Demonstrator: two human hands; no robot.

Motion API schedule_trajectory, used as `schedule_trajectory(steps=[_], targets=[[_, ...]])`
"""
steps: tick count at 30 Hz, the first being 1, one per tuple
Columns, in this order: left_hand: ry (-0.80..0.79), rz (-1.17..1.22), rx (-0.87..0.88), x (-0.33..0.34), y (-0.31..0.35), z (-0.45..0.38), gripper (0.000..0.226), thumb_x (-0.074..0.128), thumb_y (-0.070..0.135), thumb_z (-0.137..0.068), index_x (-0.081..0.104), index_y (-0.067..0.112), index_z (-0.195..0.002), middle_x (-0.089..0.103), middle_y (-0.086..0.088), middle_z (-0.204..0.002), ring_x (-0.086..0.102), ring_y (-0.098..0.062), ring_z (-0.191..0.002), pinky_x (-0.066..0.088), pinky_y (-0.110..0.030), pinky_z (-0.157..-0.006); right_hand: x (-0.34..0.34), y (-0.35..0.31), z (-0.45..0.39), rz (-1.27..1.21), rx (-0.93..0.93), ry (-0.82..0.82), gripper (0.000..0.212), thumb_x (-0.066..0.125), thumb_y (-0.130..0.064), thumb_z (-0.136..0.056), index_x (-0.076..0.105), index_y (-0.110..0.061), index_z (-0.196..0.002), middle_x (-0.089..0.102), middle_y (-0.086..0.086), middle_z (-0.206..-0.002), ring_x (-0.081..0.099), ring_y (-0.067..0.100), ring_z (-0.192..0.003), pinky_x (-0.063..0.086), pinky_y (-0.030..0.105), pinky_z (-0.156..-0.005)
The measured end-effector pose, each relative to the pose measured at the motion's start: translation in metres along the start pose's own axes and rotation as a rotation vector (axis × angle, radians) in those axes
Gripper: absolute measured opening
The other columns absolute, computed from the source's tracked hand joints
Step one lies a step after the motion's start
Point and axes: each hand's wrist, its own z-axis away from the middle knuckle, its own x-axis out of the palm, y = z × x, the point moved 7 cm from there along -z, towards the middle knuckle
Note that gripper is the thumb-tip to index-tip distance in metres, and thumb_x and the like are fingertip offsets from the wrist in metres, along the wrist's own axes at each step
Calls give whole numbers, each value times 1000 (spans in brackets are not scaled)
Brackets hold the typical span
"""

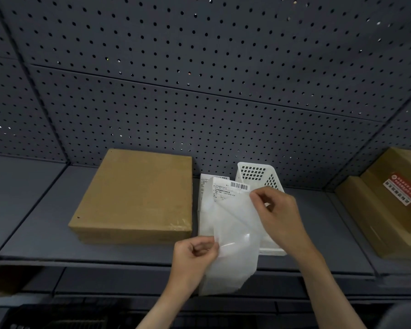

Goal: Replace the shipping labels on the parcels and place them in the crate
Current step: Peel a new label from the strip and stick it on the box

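A white shipping label (230,193) with a barcode is held up in front of me, its glossy backing sheet (233,252) hanging below it. My left hand (195,252) pinches the backing's lower left edge. My right hand (275,210) pinches the label's right edge near the barcode. Behind the sheet, more white labels (205,186) lie on the shelf. A white perforated plastic crate (256,173) stands behind my right hand, mostly hidden. A flat brown cardboard parcel (138,195) lies to the left, its top bare.
The grey shelf (33,224) has a dark pegboard wall (199,79) behind it. At the far right, two stacked brown boxes (389,205) carry a red and white sticker. A lower shelf edge runs below my arms.
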Motion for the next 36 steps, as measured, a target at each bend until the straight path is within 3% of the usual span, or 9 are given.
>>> schedule_trajectory(steps=[7,13,18,22,28,33,36], targets=[[16,-39,-39,-6,-17,4,27,78,-8,-78,78,19,-72,76,0,-68,69,-3,-64,52,-15,-62,-26,6,-20,20,66,-2,14,64,-12,-98,74,-11,-88,71,-10,-83,62,1,-77,47,12,-64],[6,-30,-76,-11,-28,11,23,77,-10,-78,78,13,-72,76,-5,-68,70,-4,-63,51,-14,-59,-45,4,-39,82,37,6,15,63,-18,-99,72,-20,-87,70,-11,-82,60,2,-72,44,12,-62],[3,-63,-86,-13,-36,12,10,78,-9,-78,79,0,-80,76,-13,-71,68,-3,-59,49,-13,-54,-53,-4,-51,143,-10,27,14,62,-18,-100,72,-15,-90,70,-5,-81,59,3,-70,42,10,-61],[13,-112,-100,-19,-47,11,12,82,-4,-76,80,5,-82,78,-5,-73,73,-10,-68,52,-15,-64,-63,-10,-58,143,-15,58,14,62,-16,-100,72,-16,-90,69,-9,-81,58,-4,-70,41,6,-62],[22,-142,-124,-26,-56,12,22,83,-5,-74,78,17,-75,77,-2,-68,71,-6,-62,52,-14,-60,-80,-11,-68,172,-4,116,13,61,-21,-100,72,-18,-93,69,-10,-85,60,1,-75,44,18,-68],[16,-118,-166,-28,-62,18,22,81,-8,-75,77,14,-73,75,-4,-63,65,-2,-51,46,-13,-46,-99,-14,-71,150,-7,193,15,61,-19,-100,74,-14,-95,70,-2,-87,61,12,-77,46,24,-71],[20,-101,-151,-31,-65,22,26,84,-9,-70,78,17,-65,73,-8,-60,65,-6,-52,51,-15,-52,-109,-18,-70,173,-23,230,16,60,-21,-101,74,-13,-100,69,-1,-90,61,11,-80,47,25,-72]])
